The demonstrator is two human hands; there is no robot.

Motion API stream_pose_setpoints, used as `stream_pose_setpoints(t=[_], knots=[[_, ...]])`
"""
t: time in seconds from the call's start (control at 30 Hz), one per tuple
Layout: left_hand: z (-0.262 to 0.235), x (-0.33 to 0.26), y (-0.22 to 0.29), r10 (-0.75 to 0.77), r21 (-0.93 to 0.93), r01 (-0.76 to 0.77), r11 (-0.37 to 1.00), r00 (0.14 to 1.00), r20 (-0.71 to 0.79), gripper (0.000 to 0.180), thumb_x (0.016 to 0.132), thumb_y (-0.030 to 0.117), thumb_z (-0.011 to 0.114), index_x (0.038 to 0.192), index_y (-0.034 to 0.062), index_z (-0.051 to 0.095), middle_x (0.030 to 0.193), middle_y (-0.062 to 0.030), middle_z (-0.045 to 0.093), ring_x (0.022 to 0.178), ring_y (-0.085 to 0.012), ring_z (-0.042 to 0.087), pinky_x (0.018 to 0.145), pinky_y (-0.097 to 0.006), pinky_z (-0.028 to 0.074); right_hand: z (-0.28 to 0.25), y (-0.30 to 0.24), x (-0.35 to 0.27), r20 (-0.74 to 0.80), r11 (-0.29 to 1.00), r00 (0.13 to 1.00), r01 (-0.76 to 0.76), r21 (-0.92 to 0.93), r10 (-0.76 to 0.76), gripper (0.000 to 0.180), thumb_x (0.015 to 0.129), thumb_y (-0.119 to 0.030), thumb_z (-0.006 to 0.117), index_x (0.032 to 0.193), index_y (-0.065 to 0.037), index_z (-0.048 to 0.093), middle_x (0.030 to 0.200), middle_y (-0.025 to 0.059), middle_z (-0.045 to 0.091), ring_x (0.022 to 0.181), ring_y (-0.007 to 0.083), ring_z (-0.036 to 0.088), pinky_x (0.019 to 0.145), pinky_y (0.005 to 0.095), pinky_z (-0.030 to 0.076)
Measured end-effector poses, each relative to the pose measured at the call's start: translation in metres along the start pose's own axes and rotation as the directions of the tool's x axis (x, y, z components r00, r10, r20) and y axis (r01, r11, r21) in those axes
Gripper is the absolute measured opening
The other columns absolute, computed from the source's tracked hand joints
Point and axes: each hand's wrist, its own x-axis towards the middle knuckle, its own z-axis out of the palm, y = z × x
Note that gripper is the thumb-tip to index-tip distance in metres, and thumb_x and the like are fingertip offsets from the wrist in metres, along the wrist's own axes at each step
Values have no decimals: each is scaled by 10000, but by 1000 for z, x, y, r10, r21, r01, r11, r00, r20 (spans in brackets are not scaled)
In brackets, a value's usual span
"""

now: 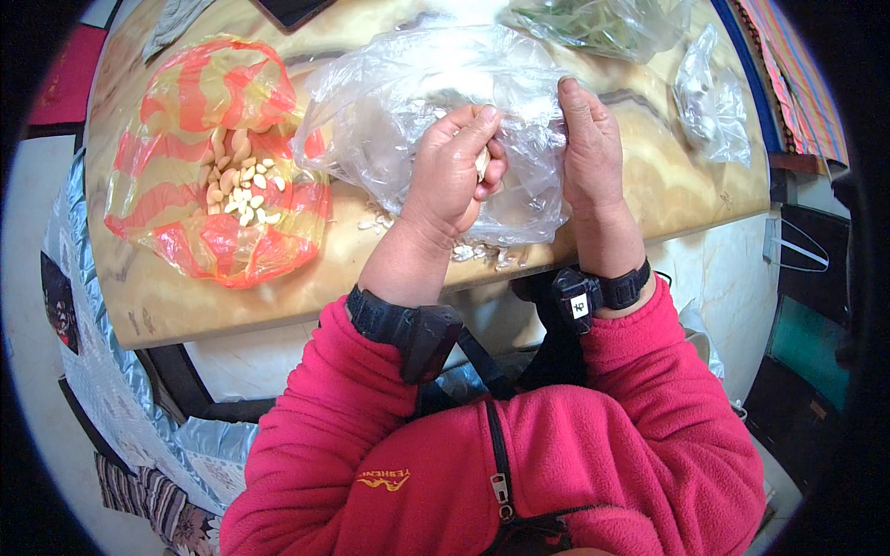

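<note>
Head view shows both hands at a clear bag [408,102] in the upper middle of the frame, lying on a marble table [649,176]. Left hand [454,171] is closed around a pale clove [482,164], which peeks out between thumb and fingers, over the bag. Right hand [586,139] stands just beside it to the right, fingers straight up, pinching the bag edge between thumb and fingers. Some pale peels [464,250] lie on the table just below the bag, near the table edge.

At the left of the frame is a red striped bag [176,222], open, with peeled cloves [243,190] in a small heap inside it. At the top right is another clear bag with greens [603,23], and at the right a small bag [709,97] with white pieces. Both wrists carry black bands [408,329], and red sleeves [667,389] fill the lower frame.
</note>
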Motion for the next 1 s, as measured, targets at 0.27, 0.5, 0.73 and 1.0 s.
stream_pose_setpoints(t=[0.27, 0.5, 0.73, 1.0], knots=[[4, 1, -2, 160, 205, -133, 970, 980, -119, 135, 877, 171, 608, 924, 44, 597, 623, 17, 507, 456, -35, 438, 360, -157, 301, -2, -12, -4, 121, 992, 993, 22, -123, -7, 137, 865, -203, 623, 825, -73, 606, 622, -75, 502, 526, 9, 404, 470, 168, 298], [6, 0, -7, 446, 607, -360, 709, 895, 9, 226, 807, 174, 698, 945, -2, 664, 712, 13, 591, 550, -22, 469, 486, -176, 394, 1, -13, -5, 92, 985, 995, 42, -166, -27, 113, 845, -166, 649, 830, -65, 603, 607, -74, 498, 520, 3, 405, 461, 167, 298], [9, -4, -9, 281, 559, -238, 795, 960, 9, 246, 844, 200, 661, 985, -1, 642, 676, 22, 567, 506, -12, 463, 438, -156, 360, 3, -12, -8, 125, 987, 991, 68, -149, -50, 120, 849, -162, 649, 835, -49, 613, 647, -68, 531, 543, -1, 416, 478, 159, 307], [5, -2, -4, 11, 114, -7, 993, 999, -30, 158, 899, 184, 572, 942, 33, 588, 647, 2, 531, 469, -49, 467, 375, -170, 331, -3, -10, -1, 82, 972, 989, 136, -194, -122, 110, 843, -151, 658, 808, -51, 630, 664, -80, 520, 588, 4, 416, 509, 162, 312]])
